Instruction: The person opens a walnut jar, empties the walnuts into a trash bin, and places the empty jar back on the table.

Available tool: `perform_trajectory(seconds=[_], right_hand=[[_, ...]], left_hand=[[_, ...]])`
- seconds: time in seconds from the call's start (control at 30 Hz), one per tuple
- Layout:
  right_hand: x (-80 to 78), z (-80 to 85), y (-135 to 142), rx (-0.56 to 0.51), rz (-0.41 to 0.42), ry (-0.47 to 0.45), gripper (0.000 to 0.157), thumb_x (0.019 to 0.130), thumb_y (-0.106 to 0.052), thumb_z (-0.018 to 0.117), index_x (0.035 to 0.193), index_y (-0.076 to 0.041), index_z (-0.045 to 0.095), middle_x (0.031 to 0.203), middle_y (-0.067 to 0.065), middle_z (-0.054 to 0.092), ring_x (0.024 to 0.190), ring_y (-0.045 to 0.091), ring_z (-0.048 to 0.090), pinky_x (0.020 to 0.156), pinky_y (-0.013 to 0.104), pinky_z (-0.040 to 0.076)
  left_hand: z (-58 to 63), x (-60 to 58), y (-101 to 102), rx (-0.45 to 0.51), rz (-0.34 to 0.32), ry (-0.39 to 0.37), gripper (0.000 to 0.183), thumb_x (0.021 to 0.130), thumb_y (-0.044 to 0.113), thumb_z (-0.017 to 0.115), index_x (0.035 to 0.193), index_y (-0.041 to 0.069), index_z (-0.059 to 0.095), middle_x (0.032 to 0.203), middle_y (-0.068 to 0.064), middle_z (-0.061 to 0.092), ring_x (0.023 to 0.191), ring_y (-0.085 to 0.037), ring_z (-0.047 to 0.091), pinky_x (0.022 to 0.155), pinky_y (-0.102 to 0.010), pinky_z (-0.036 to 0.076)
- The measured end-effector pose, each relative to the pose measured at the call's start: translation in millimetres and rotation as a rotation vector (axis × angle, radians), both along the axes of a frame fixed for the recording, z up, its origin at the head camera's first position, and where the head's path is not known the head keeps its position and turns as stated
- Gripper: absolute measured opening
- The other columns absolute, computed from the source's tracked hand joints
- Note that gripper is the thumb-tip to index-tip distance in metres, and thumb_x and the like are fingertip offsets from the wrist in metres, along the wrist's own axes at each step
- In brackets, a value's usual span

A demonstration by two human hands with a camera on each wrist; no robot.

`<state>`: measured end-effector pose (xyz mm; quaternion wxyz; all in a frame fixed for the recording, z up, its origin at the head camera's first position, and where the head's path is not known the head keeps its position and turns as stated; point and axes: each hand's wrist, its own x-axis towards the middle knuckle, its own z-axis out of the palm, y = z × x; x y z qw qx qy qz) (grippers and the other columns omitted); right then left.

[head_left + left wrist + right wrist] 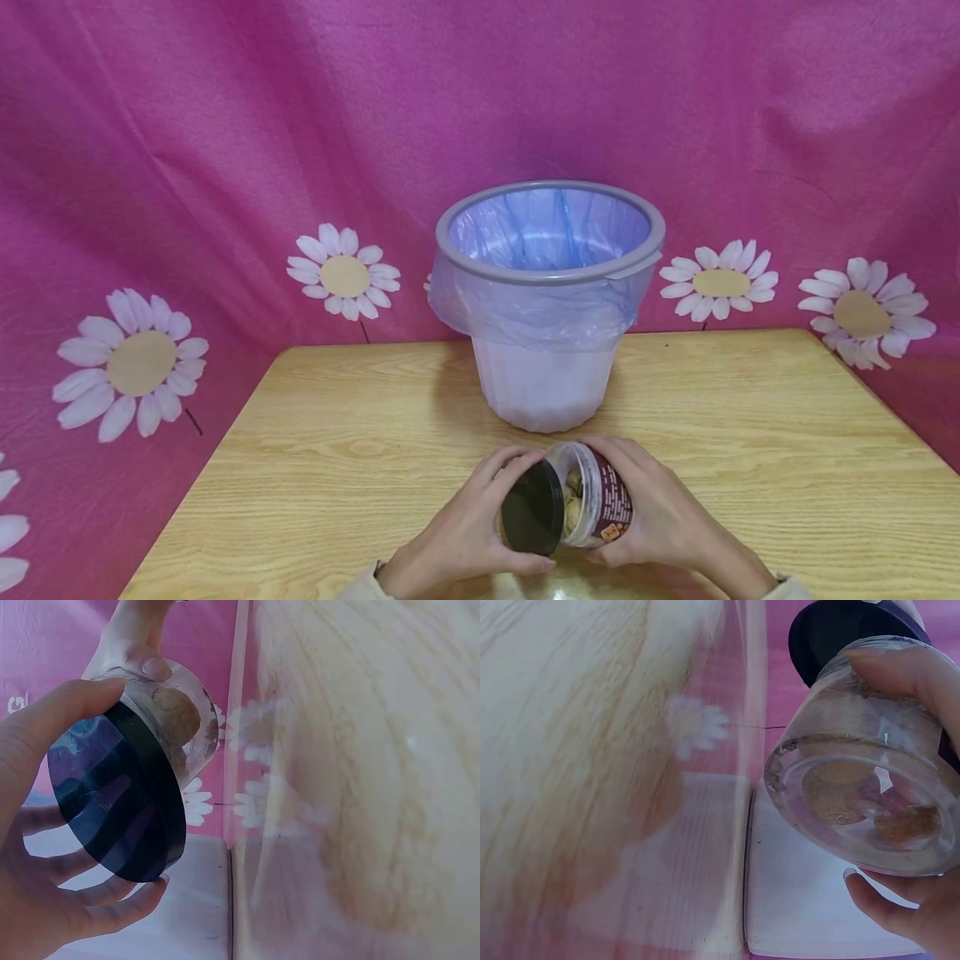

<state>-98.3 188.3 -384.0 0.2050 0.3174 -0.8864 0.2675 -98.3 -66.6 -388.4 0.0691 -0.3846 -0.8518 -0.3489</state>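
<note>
Tipped on its side, a clear plastic jar (609, 500) with a dark printed label is gripped by my right hand (660, 508). Its mouth faces left, and several tan, roundish pieces (573, 504) lie inside. The right wrist view shows the jar's clear base (870, 802) with brownish pieces behind it. My left hand (468, 517) holds a black round lid (532, 508) by its rim, thumb on one side and fingers on the other. The lid stands angled beside the mouth, off the opening in the head view. Both hands are low over the table, in front of the bin.
A white bin (546, 383) with a grey rim stands at the back of the wood-grain table (360, 442). A bluish plastic bag (532, 308) lines it and folds over the outside. Behind hangs a pink cloth (420, 100) with white daisies.
</note>
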Motion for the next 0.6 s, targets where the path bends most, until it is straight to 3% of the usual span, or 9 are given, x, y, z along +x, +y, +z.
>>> perform_trajectory(seconds=[0.4, 0.6], right_hand=[[-0.3, 0.3, 0.5, 0.000, -0.008, -0.013, 0.112, 0.033, -0.043, 0.094, 0.134, -0.016, 0.051, 0.123, -0.007, 0.056, 0.106, 0.011, 0.054, 0.082, 0.039, 0.053], [-0.3, 0.6, 0.6, 0.003, -0.010, -0.025, 0.112, 0.034, -0.043, 0.094, 0.134, -0.016, 0.050, 0.123, -0.008, 0.055, 0.105, 0.010, 0.053, 0.082, 0.038, 0.053]], left_hand=[[0.9, -0.1, 0.0, -0.024, 0.001, -0.001, 0.105, 0.060, 0.043, 0.090, 0.148, 0.021, 0.036, 0.142, 0.000, 0.039, 0.126, -0.016, 0.043, 0.101, -0.037, 0.043], [0.3, -0.3, -1.5, -0.091, -0.025, -0.012, 0.103, 0.062, 0.043, 0.088, 0.148, 0.018, 0.037, 0.138, -0.002, 0.041, 0.123, -0.016, 0.044, 0.098, -0.034, 0.045]])
